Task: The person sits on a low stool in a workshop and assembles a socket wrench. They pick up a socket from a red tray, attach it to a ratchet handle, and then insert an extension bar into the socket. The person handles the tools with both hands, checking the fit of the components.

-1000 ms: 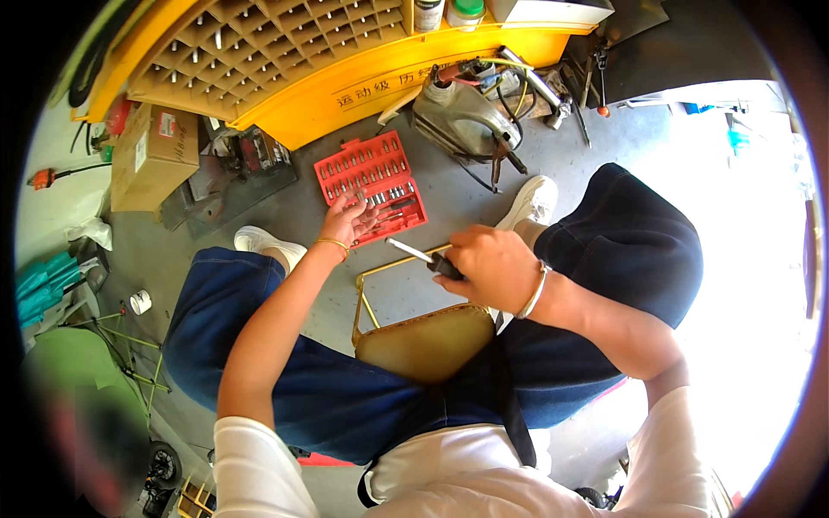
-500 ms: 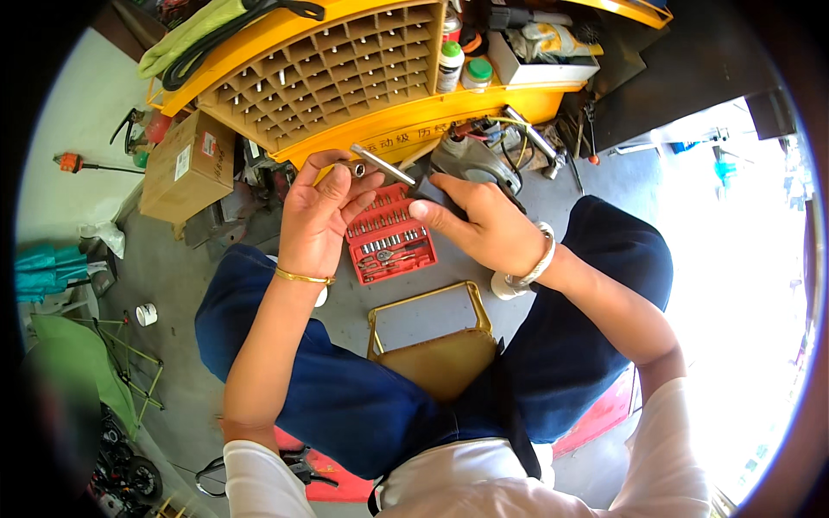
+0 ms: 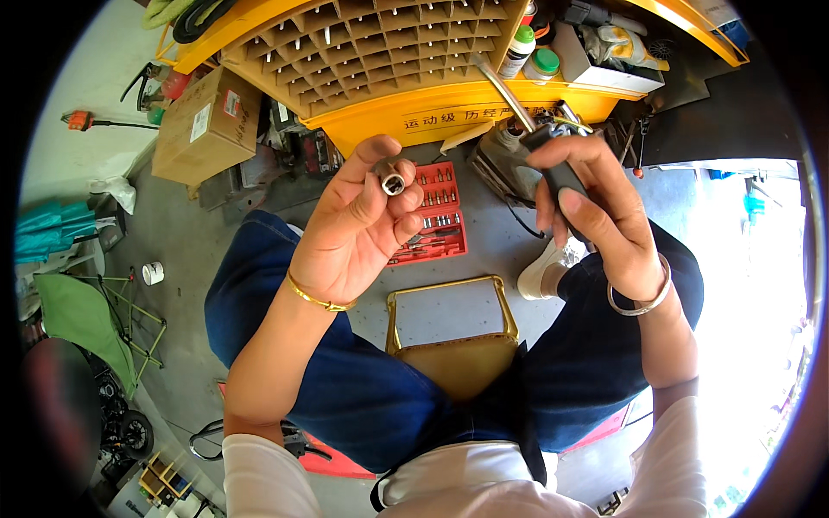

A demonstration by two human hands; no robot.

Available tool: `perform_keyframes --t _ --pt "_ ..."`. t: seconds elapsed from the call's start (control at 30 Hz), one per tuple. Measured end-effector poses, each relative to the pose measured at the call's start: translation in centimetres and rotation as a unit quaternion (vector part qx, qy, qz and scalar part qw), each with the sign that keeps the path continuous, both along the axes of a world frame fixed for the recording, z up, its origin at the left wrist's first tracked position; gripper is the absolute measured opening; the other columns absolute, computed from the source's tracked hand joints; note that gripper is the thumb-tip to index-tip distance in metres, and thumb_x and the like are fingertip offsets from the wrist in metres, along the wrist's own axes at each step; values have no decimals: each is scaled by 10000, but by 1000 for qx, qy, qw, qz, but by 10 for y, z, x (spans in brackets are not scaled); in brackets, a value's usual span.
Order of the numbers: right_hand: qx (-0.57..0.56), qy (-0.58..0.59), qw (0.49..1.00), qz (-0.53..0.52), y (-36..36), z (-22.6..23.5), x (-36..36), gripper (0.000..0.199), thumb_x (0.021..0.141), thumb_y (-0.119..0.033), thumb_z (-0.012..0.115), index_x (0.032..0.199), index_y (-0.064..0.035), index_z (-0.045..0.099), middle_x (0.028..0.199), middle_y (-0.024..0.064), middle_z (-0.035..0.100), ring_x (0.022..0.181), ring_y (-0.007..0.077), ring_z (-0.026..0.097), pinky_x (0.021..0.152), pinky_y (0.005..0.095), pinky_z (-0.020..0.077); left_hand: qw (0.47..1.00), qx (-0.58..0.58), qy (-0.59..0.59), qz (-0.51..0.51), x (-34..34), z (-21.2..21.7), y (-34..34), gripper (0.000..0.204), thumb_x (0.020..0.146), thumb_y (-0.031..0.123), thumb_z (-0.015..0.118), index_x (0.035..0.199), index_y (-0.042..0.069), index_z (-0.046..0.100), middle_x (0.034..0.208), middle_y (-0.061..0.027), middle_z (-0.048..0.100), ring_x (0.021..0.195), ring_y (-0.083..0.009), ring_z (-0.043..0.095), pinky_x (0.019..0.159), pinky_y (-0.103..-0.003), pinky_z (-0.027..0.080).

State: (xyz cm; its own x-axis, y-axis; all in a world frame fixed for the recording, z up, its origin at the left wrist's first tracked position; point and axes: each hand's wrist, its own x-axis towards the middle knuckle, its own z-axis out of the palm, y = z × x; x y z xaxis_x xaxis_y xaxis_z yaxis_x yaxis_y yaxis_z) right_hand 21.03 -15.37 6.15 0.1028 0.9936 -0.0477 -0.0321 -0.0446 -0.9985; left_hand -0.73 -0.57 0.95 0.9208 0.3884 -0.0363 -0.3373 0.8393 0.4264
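Head view, grey concrete floor [image 3: 484, 246], yellow pigeonhole rack [image 3: 363, 52]

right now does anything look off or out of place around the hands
Nothing looks spilled or broken. The left hand holds a small metal socket at its fingertips; the right hand grips a black-handled driver. The red bit case lies open on the floor, its bits in rows.

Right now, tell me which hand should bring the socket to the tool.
Left. The left hand already pinches the socket in its fingertips, open end up, while the right hand is full, gripping the ratchet handle.
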Motion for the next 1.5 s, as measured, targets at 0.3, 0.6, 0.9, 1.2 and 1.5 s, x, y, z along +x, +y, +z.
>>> perform_keyframes --t 0.3,0.6,0.9,1.2,1.5 --pt "177 -176 966 -70 -4 -5 1 495 737 -53 771 1153 43 521 1069 112 608 856 141 594 765 262 482 1000 -4 -7 -8 6 0 -1 290 919 167 606 1177 98 493 1077 -29 503 924 -121 512 832 -269 493" --pt "95 224 964 -112 -5 2 1 647 988 -504 267 1055 71 555 505 49 543 372 103 453 422 205 379 1000 -9 -24 -12 9 -4 -3 209 915 205 615 1068 97 523 1006 -25 536 920 -128 532 816 -277 492" --pt "-147 736 661 -22 6 -40 18 380 984 -358 440 1042 -16 594 520 -25 400 487 78 370 418 196 339 980 -189 -17 -63 21 2 -18 274 986 263 477 1176 66 484 955 -31 531 858 -143 526 787 -288 495" --pt "-199 707 677 -45 5 -32 11 368 979 -371 456 997 -30 594 534 -29 411 501 72 366 427 187 330 982 -177 -20 -66 24 -9 -20 280 1005 265 432 1178 55 497 943 -39 568 842 -151 573 770 -292 527" --pt "-198 687 697 -53 4 -36 12 339 974 -352 477 989 -32 591 534 -21 443 506 74 384 440 181 339 994 -86 -20 -66 20 -8 -18 335 1026 289 352 1156 18 498 1003 -127 649 915 -206 659 781 -291 558"
